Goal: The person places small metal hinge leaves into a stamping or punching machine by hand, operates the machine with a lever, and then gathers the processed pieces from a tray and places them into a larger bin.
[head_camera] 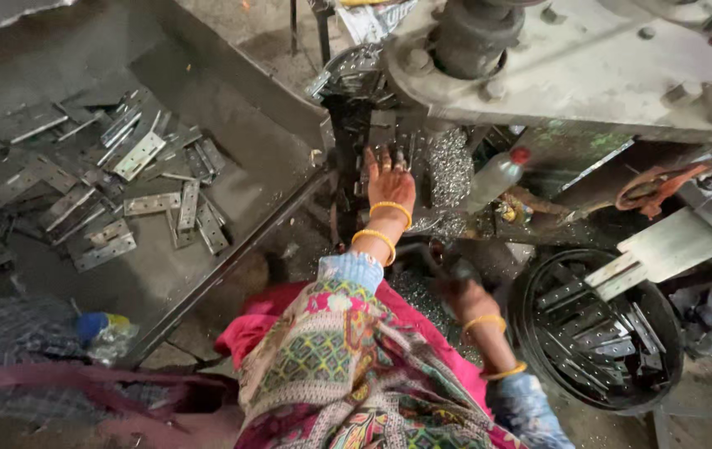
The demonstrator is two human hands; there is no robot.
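Over on the left there's a metal tray full of flat hinge plates. The left hand has fingers spread flat against the machine's work area, on a plate I can't make out. The right hand is blurry, can't tell its grip. Far right, a black bucket holds more plates.

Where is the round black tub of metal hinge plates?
In the head view, the round black tub sits lower right, beside the right hand, under a pale chute.
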